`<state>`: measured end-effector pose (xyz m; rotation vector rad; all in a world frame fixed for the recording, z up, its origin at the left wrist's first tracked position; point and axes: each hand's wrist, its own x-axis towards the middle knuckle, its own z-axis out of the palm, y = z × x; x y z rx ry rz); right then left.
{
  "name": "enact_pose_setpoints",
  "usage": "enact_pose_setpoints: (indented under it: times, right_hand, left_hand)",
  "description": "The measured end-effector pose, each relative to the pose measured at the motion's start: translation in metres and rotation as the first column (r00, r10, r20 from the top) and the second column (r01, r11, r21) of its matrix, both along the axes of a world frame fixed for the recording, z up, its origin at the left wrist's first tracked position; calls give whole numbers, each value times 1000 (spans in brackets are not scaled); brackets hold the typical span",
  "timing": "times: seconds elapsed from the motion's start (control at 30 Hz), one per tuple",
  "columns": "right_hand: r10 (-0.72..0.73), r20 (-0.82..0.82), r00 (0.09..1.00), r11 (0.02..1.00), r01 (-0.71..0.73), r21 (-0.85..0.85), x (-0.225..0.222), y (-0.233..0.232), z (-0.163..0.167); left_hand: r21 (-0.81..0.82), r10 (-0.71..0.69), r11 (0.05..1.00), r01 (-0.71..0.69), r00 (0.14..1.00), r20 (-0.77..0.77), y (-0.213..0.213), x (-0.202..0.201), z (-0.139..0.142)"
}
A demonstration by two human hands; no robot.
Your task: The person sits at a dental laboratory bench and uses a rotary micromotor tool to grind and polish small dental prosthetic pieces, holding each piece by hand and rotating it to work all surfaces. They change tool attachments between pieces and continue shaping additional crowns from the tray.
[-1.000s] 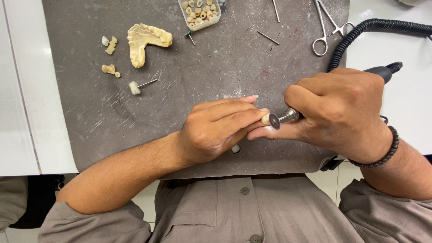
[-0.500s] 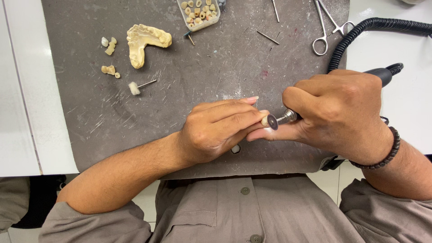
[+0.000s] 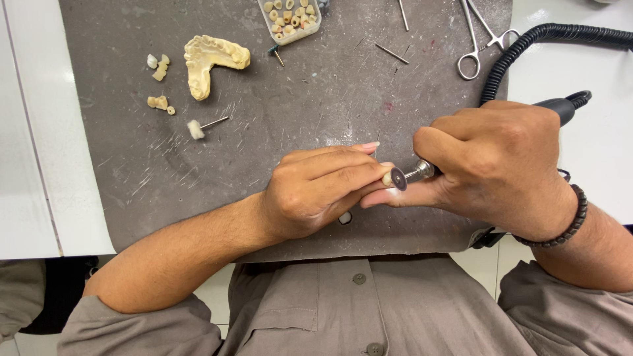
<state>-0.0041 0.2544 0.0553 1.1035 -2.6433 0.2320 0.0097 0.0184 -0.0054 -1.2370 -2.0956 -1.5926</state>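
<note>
My left hand [image 3: 316, 191] pinches a small cream tooth piece [image 3: 387, 178] at its fingertips, just above the near edge of the grey mat [image 3: 297, 99]. My right hand [image 3: 494, 165] is wrapped around a black rotary handpiece [image 3: 560, 107]. Its dark grinding disc [image 3: 398, 178] touches the tooth piece. The handpiece's coiled black cable [image 3: 527, 46] runs off to the upper right.
On the mat lie a yellow plaster jaw cast [image 3: 210, 60], small cast fragments [image 3: 158, 66], a felt-tipped bur [image 3: 198, 127], a clear tray of several teeth [image 3: 290, 16], loose metal burs [image 3: 390, 53] and steel forceps [image 3: 476, 39]. White table surrounds the mat.
</note>
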Motion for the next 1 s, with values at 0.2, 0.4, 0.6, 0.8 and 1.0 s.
enact_pose_setpoints:
  times: [0.2,0.4,0.6,0.8,1.0]
  right_hand:
    - [1,-12,1000,1000,-1,-6,0,0,1]
    - [7,3,1000,1000,-7,-8,-1,0,0]
    - [12,-14,1000,1000,-12,-17,1,2,-1]
    - [4,-9,1000,1000,-4,-11,1,2,-1]
    - [7,-7,1000,999,-7,-40,2,1,2]
  left_hand:
    - [-6,-16,1000,16,1000,-5,-1,-1,0]
    - [-2,-20,1000,20,1000,1,-1,-1,0]
    - [11,-33,999,33,999,11,-1,-1,0]
    - [1,-13,1000,13,1000,1,0,0,-1]
    - [2,6,1000,-6,1000,13,0,0,1]
